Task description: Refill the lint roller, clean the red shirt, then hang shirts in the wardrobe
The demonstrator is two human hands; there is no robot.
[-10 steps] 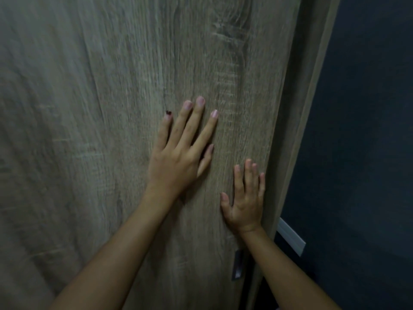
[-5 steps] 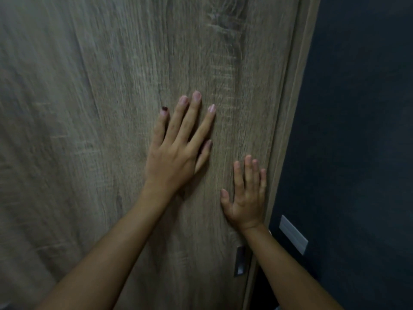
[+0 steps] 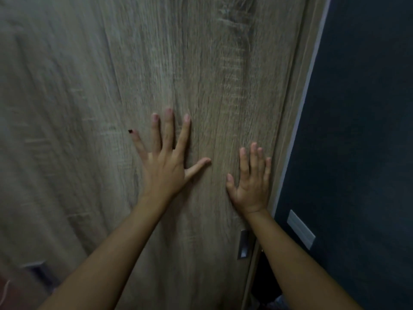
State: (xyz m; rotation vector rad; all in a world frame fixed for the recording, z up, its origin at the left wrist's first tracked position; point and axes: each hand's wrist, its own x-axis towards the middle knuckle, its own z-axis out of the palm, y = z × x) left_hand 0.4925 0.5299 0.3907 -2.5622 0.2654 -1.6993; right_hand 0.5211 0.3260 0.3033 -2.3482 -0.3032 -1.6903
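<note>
A grey-brown wood-grain wardrobe door (image 3: 89, 108) fills most of the head view. My left hand (image 3: 164, 166) lies flat on it near the middle, fingers spread and thumb out to the right. My right hand (image 3: 251, 184) presses flat on the same door close to its right edge, fingers together and pointing up. Neither hand holds anything. A small recessed metal handle (image 3: 244, 245) sits in the door just below my right wrist. No shirt or lint roller is in sight.
A dark blue wall (image 3: 357, 130) stands to the right of the door, with a white switch plate (image 3: 300, 229) low on it. A dark gap (image 3: 261, 283) shows beside the door's lower right edge. Another recessed handle (image 3: 35, 268) appears at the lower left.
The door has slid right and the gap beside the blue wall has narrowed. My left hand's fingers and thumb have spread wider. My right hand stays flat by the door's edge.
</note>
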